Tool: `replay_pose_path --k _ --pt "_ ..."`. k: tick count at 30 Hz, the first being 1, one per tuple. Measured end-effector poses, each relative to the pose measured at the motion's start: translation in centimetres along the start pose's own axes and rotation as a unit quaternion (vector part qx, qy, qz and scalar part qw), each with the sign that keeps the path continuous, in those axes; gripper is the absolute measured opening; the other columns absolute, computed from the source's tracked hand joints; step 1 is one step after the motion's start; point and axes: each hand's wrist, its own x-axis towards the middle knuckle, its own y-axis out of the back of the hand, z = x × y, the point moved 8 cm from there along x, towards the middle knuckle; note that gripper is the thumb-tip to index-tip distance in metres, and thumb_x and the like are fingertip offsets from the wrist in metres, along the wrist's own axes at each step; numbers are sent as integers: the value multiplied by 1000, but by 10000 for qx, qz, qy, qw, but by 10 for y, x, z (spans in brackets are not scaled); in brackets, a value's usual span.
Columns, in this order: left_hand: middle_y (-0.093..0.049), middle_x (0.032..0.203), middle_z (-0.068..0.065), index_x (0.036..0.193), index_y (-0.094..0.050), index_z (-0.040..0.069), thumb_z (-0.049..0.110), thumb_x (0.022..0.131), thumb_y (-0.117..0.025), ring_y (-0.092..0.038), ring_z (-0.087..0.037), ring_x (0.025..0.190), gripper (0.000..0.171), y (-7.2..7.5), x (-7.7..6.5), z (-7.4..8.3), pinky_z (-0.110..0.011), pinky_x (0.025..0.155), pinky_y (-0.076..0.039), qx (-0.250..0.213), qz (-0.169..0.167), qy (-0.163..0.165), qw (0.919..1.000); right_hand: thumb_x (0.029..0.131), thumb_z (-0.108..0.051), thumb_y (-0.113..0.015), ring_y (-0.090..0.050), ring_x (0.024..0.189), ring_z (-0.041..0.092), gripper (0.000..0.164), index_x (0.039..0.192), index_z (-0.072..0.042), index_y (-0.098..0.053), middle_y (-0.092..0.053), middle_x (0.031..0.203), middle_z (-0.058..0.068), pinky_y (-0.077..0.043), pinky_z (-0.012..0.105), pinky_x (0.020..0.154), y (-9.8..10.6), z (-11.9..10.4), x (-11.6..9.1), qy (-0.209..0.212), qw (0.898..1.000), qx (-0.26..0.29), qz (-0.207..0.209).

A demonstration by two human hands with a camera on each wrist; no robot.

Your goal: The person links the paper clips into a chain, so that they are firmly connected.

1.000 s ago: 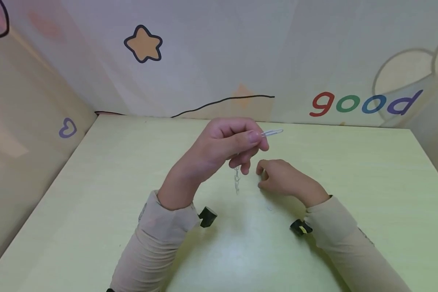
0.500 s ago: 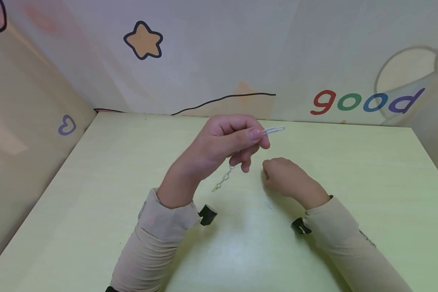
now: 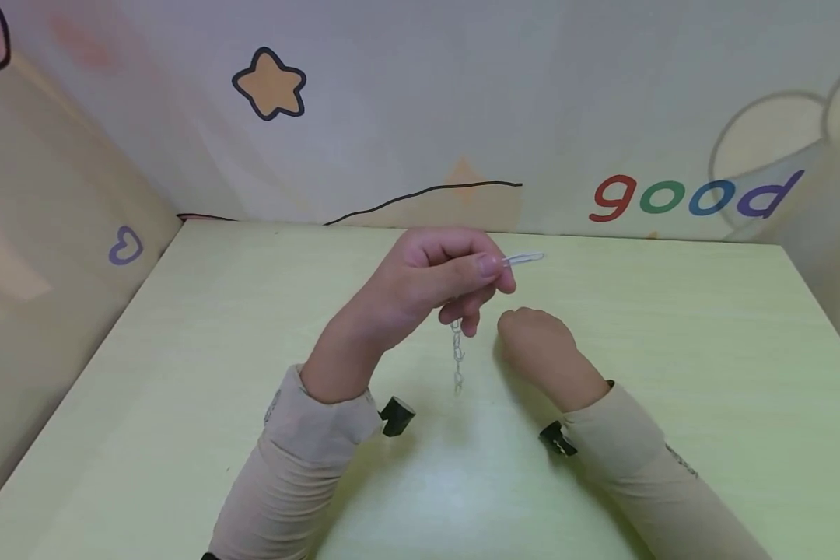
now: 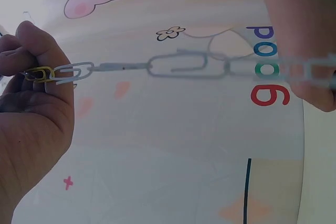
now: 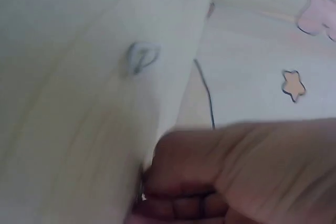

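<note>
In the head view my left hand (image 3: 423,281) is raised above the table and pinches a whitish paper clip (image 3: 523,258) between thumb and forefinger. A chain of linked paper clips (image 3: 457,354) hangs below its fingers. The left wrist view shows this chain (image 4: 178,65) up close, with a yellow clip (image 4: 43,73) by the palm and pale ones below. My right hand (image 3: 537,350) rests low on the table, fingers curled. At its fingertips in the right wrist view a thin shiny sliver of a paper clip (image 5: 140,194) shows, mostly hidden.
On the pale table (image 3: 266,311) lies a blurred loose paper clip (image 5: 142,57), seen in the right wrist view. A printed wall (image 3: 406,93) closes off the back, and another stands at the left. Black camera mounts (image 3: 397,416) stick out from both cuffs.
My right hand has curled its fingers and turned slightly at the tabletop, its wrist moving a little left. The hanging chain has swung left and back to vertical. My left hand keeps its pinch.
</note>
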Motion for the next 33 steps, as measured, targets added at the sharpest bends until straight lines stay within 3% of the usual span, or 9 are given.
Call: replay_pose_path --k 6,14,27,33 --pt "-44 61 -14 92 -62 -13 7 98 -50 -34 -19 49 25 3 -5 1 -40 53 -53 46 87 -8 10000 87 7 -57 -51 63 26 11 78 1 -58 -48 69 11 -51 40 54 1 -1 -1 55 9998 -177 106" --pt "-44 60 -13 93 -61 -15 7 98 -50 -34 -19 49 25 1 -6 3 -38 53 -52 -6 67 -71 10000 90 2 -55 -51 68 28 5 89 3 -60 -50 82 15 -50 41 59 -5 11 0 -152 9996 73 -237" --pt "-44 60 -14 93 -62 -13 7 99 -49 -34 -19 50 24 0 -1 4 -39 54 -53 22 0 -94 10000 80 2 -57 -43 69 24 14 71 -8 -53 -47 77 9 -38 35 62 -5 27 4 18 9961 810 -343" --pt "-44 61 -13 92 -61 -14 7 98 -49 -34 -18 49 25 0 0 5 -38 53 -53 21 -6 -79 10000 84 3 -55 -43 71 24 10 80 -5 -51 -46 74 9 -38 35 63 -2 29 3 -75 9931 1135 -295"
